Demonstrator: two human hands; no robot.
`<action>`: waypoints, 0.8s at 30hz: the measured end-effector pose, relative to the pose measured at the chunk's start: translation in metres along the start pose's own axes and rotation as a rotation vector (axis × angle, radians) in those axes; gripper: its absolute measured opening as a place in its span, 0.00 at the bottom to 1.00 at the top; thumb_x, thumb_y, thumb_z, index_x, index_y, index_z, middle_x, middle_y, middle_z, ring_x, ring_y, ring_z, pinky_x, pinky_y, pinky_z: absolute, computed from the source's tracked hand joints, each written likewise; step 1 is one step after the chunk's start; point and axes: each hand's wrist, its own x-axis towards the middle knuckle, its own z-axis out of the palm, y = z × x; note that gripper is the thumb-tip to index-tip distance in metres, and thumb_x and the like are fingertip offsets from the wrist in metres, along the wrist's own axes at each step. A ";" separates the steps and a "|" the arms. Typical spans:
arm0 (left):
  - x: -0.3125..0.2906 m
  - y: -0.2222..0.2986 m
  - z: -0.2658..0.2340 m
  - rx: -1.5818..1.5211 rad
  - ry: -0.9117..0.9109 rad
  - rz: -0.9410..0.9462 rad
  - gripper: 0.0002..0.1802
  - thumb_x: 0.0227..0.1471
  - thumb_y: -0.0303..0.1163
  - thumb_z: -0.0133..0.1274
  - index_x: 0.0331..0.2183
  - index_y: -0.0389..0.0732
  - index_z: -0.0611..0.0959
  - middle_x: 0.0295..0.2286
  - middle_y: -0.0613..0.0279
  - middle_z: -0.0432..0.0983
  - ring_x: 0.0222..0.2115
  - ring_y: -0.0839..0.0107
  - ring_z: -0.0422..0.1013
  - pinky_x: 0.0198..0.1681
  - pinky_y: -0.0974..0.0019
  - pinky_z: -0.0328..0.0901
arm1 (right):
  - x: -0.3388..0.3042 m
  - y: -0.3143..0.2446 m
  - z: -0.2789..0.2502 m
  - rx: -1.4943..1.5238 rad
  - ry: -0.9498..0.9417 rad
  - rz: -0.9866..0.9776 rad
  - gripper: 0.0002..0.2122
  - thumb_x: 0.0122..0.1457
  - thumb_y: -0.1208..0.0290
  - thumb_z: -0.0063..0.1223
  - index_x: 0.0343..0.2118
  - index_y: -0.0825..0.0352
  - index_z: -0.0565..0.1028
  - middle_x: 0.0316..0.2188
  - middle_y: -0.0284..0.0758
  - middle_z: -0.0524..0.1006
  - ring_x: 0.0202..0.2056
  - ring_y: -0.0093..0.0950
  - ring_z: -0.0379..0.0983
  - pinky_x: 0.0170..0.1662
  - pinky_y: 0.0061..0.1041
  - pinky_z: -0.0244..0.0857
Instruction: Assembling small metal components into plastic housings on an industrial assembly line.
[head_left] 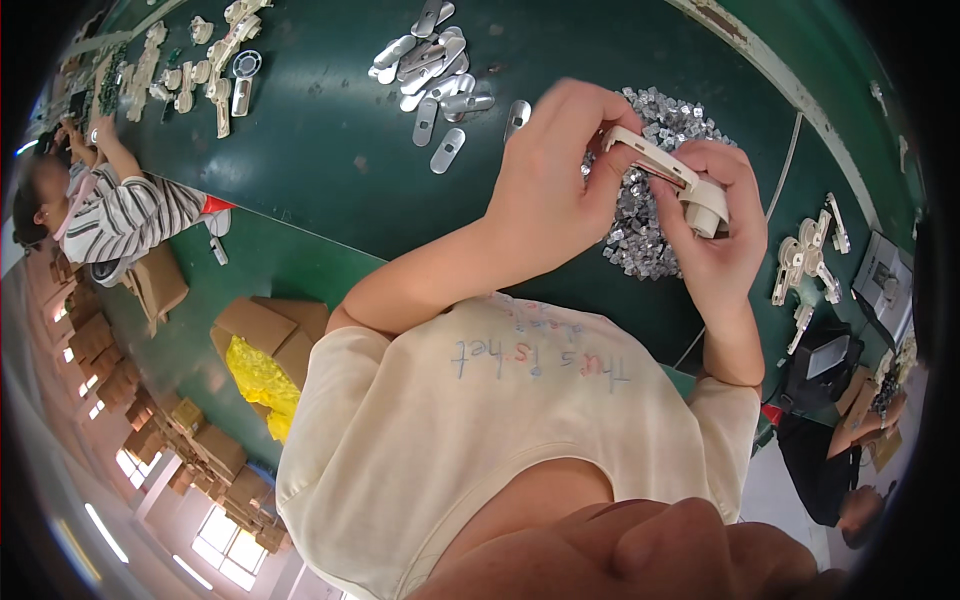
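A cream plastic part (652,158) with a long flat arm and a round, cup-like end is held up between my hands. My left hand (560,170) pinches the flat arm between thumb and fingers. Around the round end, the fingers of my right hand (722,215) are closed. A thin reddish-brown edge shows along the underside of the arm; what it is I cannot tell. Below and behind the hands lies a heap of small shiny metal pieces (640,240). Left of it, several oblong metal plates (440,65) with a hole in the middle are piled on the green table (330,130).
More cream plastic parts lie at the far left (222,85) and at the right (803,255). A co-worker in a striped top (130,215) works at the left; another person (815,465) is at the lower right. An open carton (265,335) with a yellow bag stands beside the table.
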 end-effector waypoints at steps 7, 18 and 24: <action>0.004 -0.010 0.001 0.106 0.119 0.279 0.14 0.35 0.13 0.50 0.29 0.36 0.72 0.27 0.57 0.67 0.25 0.63 0.67 0.24 0.67 0.63 | 0.001 -0.005 0.005 -0.152 0.060 -0.266 0.15 0.39 0.86 0.60 0.33 0.72 0.72 0.30 0.38 0.72 0.29 0.31 0.70 0.31 0.23 0.65; 0.024 -0.056 -0.053 0.307 0.209 -0.101 0.14 0.49 0.31 0.54 0.36 0.34 0.71 0.29 0.53 0.69 0.28 0.57 0.69 0.34 0.62 0.65 | 0.175 0.157 -0.036 -0.554 0.201 0.285 0.16 0.43 0.63 0.62 0.27 0.69 0.71 0.25 0.43 0.74 0.29 0.38 0.71 0.35 0.30 0.65; -0.014 -0.057 -0.034 0.798 -0.067 -0.252 0.18 0.40 0.32 0.60 0.32 0.36 0.71 0.26 0.54 0.72 0.29 0.58 0.70 0.32 0.60 0.64 | 0.161 0.183 -0.028 -1.352 0.219 0.017 0.25 0.47 0.55 0.60 0.44 0.66 0.69 0.35 0.41 0.74 0.38 0.34 0.71 0.41 0.30 0.64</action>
